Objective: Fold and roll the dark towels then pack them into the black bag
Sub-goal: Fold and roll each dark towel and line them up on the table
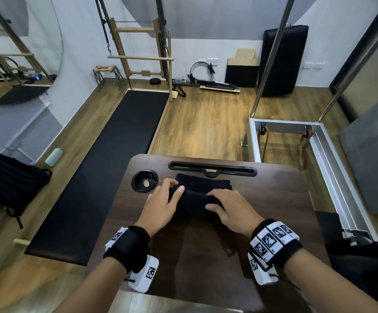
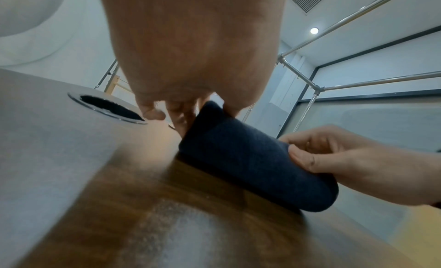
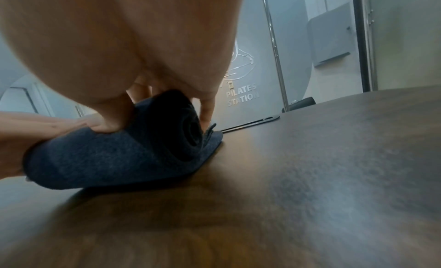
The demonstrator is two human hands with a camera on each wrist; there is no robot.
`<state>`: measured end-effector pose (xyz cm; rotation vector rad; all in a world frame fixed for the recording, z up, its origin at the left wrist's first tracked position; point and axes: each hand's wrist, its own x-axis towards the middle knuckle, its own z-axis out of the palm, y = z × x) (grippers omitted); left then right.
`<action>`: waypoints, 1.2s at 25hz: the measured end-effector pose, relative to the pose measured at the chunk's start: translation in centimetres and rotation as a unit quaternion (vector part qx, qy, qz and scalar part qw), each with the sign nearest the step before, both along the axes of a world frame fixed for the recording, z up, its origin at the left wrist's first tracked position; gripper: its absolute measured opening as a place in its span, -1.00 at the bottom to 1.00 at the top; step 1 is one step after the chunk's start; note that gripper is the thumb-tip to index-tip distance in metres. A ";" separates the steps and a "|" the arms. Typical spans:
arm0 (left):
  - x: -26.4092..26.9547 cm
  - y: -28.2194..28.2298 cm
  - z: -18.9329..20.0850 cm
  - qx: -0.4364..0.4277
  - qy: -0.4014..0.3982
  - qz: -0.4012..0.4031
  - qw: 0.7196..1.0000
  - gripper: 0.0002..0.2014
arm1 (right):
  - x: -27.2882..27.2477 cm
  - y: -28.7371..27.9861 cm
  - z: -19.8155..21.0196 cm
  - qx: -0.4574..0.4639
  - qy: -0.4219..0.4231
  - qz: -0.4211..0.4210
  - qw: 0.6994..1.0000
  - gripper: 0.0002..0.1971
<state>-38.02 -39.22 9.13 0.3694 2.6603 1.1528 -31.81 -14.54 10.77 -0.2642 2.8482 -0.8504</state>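
A dark towel (image 1: 194,197) lies partly rolled on the dark wooden table (image 1: 273,199), with its flat unrolled end toward the far edge. My left hand (image 1: 164,199) grips the roll's left end, thumb on top and fingers curled behind it. My right hand (image 1: 228,206) grips the right end the same way. The left wrist view shows the towel roll (image 2: 250,162) with the right hand's thumb (image 2: 303,157) pressed on it. The right wrist view shows the spiral end of the towel roll (image 3: 188,136) under my fingers. A black bag (image 1: 9,179) sits on the floor at the far left.
A round black cup recess (image 1: 144,182) is sunk in the table left of the towel, and a long black slot (image 1: 213,171) runs along the far edge. A long black mat (image 1: 106,168) lies on the floor to the left. A metal frame (image 1: 319,141) stands right.
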 end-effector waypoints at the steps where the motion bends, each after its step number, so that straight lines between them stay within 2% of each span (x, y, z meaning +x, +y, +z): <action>1: 0.3 0.2 -0.2 0.030 0.021 0.017 0.999 -0.66 | -0.3 0.1 0.1 -0.028 -0.024 -0.008 0.999 -0.76; 3: 0.6 0.5 -0.6 0.059 0.029 0.035 0.997 -0.61 | -0.9 0.4 0.0 -0.060 -0.049 -0.028 0.997 -0.78; 5: 0.4 0.6 -0.9 0.061 0.001 0.034 0.998 -0.52 | -1.4 0.6 -0.2 -0.073 -0.053 -0.053 0.994 -0.78; 7: -0.1 1.0 -1.2 0.056 -0.021 0.035 0.998 -0.52 | -1.7 0.6 -0.5 -0.112 -0.044 -0.101 0.988 -0.80; 10: -1.2 2.0 -1.4 0.043 -0.030 0.061 0.997 -0.55 | -1.7 1.0 -0.8 -0.144 0.006 -0.185 0.972 -0.64; 13: -2.4 3.0 -1.2 0.025 -0.039 0.098 0.994 -0.54 | -0.8 1.1 -1.4 -0.173 0.023 -0.216 0.961 -0.47; 16: -3.5 4.0 -0.8 0.020 -0.066 0.134 0.989 -0.40 | -0.1 0.5 -1.9 -0.174 0.013 -0.269 0.947 -0.40; 21: -3.8 5.2 -0.4 -0.082 -0.062 0.170 0.980 -0.17 | -0.3 -0.7 -1.6 -0.124 -0.050 -0.381 0.915 -0.38; 25: -4.4 4.8 -0.8 -0.044 -0.084 0.168 0.981 -0.21 | -0.5 -1.3 -1.3 -0.132 -0.067 -0.408 0.901 -0.39; 30: -4.9 3.7 -0.5 0.094 -0.134 0.178 0.970 -0.40 | -0.7 -2.4 -1.1 -0.255 -0.054 -0.452 0.853 -0.47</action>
